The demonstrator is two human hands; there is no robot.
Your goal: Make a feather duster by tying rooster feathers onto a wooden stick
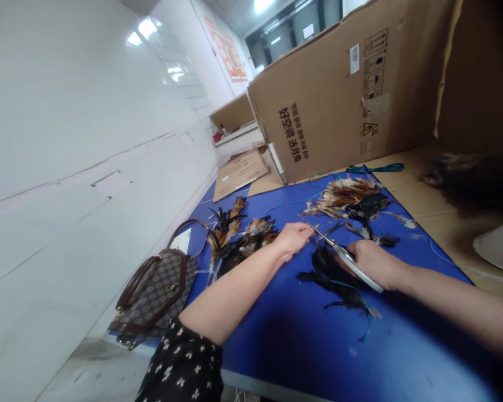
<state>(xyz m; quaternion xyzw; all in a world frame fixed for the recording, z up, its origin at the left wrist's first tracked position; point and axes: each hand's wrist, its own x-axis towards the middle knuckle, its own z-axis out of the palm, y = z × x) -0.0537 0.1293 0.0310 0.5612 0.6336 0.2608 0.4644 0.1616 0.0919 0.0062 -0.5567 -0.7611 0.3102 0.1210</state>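
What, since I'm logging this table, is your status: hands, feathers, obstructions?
Right hand holding scissors. Left hand closed beside blades, contents unclear. Black feathers on blue table, close beside scissors.

- I have scissors (338, 248) in my right hand (369, 263).
- My left hand (295, 239) is closed, near the blades (323, 236).
- I see dark feathers (330, 264) on the blue surface (285, 324).
- A handbag (157, 290) sits left.

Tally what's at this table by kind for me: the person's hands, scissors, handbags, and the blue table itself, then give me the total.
Hands, left hand and right hand: 2
Scissors: 1
Handbag: 1
Blue table: 1
Total: 5
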